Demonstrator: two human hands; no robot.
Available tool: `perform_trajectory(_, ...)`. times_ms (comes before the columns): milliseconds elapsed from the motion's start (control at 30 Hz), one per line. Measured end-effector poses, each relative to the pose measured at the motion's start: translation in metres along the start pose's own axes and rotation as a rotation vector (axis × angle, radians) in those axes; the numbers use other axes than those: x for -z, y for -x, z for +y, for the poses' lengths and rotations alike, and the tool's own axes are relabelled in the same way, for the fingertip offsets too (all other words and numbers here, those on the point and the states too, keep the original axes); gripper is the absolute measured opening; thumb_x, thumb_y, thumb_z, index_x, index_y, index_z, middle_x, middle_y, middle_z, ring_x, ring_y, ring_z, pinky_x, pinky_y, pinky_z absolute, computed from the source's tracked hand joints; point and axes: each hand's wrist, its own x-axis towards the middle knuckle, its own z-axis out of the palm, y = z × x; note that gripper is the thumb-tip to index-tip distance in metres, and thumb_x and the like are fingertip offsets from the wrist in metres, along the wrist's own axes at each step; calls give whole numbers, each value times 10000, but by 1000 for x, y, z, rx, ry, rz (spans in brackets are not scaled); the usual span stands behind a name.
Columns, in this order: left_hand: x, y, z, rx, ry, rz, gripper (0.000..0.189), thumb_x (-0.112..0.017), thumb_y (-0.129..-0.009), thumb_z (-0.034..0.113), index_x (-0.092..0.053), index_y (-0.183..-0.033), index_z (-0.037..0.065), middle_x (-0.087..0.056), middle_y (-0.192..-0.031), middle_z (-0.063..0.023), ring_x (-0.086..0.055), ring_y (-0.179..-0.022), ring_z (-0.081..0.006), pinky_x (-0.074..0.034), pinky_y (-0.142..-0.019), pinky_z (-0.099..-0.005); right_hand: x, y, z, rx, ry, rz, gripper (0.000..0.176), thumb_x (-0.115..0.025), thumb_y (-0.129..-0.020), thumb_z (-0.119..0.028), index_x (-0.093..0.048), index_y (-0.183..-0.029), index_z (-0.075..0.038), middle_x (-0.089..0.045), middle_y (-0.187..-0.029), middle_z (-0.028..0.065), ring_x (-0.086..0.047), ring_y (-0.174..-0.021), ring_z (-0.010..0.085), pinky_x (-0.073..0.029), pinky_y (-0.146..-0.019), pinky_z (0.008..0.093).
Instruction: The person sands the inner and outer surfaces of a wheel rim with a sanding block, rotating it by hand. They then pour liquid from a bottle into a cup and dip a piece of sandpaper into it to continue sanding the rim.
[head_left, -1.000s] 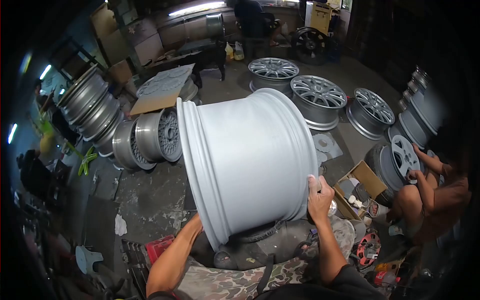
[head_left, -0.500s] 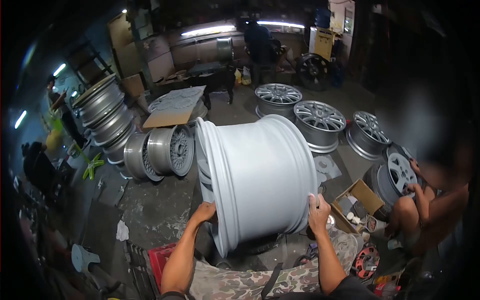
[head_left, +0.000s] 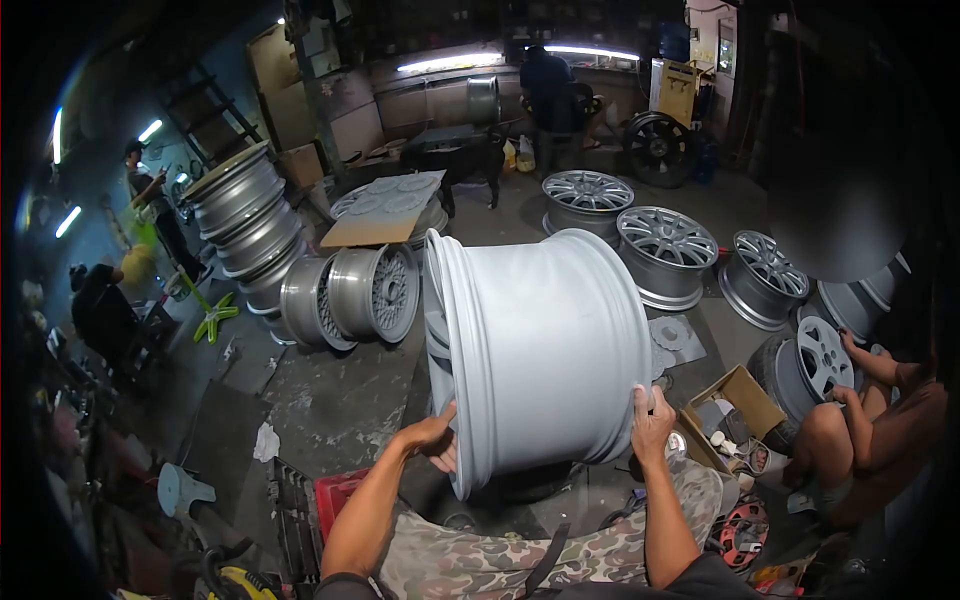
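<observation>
A large wheel rim (head_left: 555,350), pale silver-grey, lies on its side in front of me, barrel facing me and spokes turned to the left. My left hand (head_left: 432,440) is at its lower left lip, thumb up along the edge and fingers partly hidden behind it. On the opposite side my right hand (head_left: 654,425) grips the right lip, thumb on the outer face and fingers curled over the edge. Beneath the rim, what supports it is mostly hidden. Camouflage cloth (head_left: 480,550) covers my lap.
Several rims stand beyond, including a silver multi-spoke rim (head_left: 668,245) and a tall rim stack (head_left: 245,225) at left. A co-worker (head_left: 880,420) sits at right by a five-spoke wheel (head_left: 825,358). An open cardboard box (head_left: 750,400) stands near my right hand.
The view has swung left, so the surroundings appear further right. My left hand has shifted its hold on the lip, and more of its fingers show. My right hand stays on the right lip.
</observation>
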Motion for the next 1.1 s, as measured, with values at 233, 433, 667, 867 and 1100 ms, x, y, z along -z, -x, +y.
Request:
perform_trajectory(233, 16, -24, -4, -174, 99, 193, 1125, -227, -903, 881, -637, -987, -164, -704, -854, -307, -728, -732, -423, -628, -668, -521, 12, 0, 0, -15, -1, -51, 385, -544, -1059, -223, -459, -782, 32, -388, -657, 181, -365, -577, 283, -377, -572, 412)
perform_trajectory(433, 55, -94, -22, -327, 98, 456, 960, -301, -1014, 722, -678, -954, -159, -698, -772, -234, -708, -621, -333, -625, -586, -441, 34, -6, -23, -110, -213, -119, 367, -467, -1092, -227, -646, -986, 76, -617, -747, 115, -566, -633, 186, -494, -608, 339)
perform_trajectory(667, 35, -56, -18, -362, 53, 417, 924, -405, -967, 738, -634, -1224, -120, -694, -1030, -240, -707, -832, -372, -614, -676, -536, 68, -19, -34, -191, -164, -278, 420, -471, -1100, -284, -699, -1084, 68, -684, -892, 44, -597, -787, 112, -513, -708, 281)
perform_trajectory(867, -18, 16, -6, -258, 31, 254, 625, -479, -1005, 537, -687, -1202, -18, -731, -1083, -194, -729, -881, -315, -621, -679, -476, 90, -34, -34, -116, -218, -133, 404, -522, -1075, -279, -651, -1046, 104, -624, -745, 113, -491, -731, 102, -472, -686, 311)
perform_trajectory(1100, -29, 30, -28, -92, -87, 84, 607, -461, -1012, 539, -724, -1125, 4, -752, -894, -163, -731, -733, -283, -616, -653, -410, 97, -5, -28, -199, -281, -140, 428, -543, -1072, -315, -700, -1055, 83, -611, -763, 39, -538, -678, 90, -517, -648, 290)
